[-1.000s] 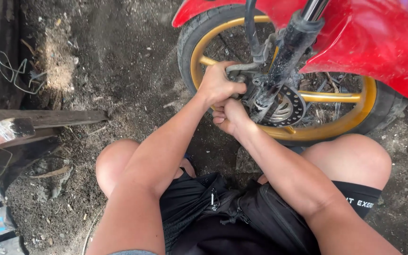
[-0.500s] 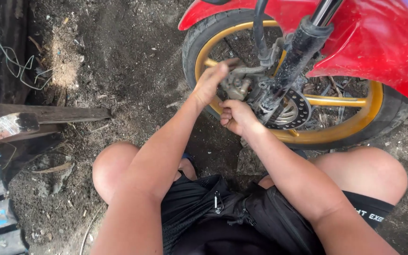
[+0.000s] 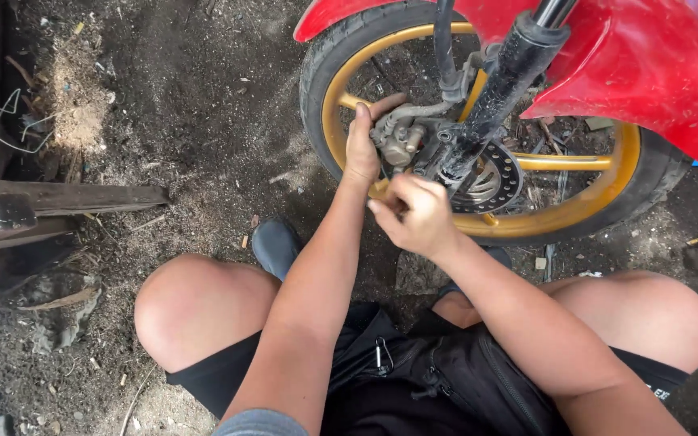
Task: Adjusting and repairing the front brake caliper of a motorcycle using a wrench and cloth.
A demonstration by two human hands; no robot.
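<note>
A squatting person is working at a motorcycle's front wheel (image 3: 575, 214) in the upper right of the frame. The left hand (image 3: 363, 145) is gripping the brake caliper (image 3: 401, 141) beside the black fork leg (image 3: 498, 97); the right hand (image 3: 418, 214) is pinching something too small to identify just below it. A red fender (image 3: 648, 73) is overhanging the disc (image 3: 490, 182). Wooden planks (image 3: 66, 198) are lying at left on dirt.

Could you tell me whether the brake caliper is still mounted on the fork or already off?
Mounted: the brake caliper sits against the fork; left hand grips it.
</note>
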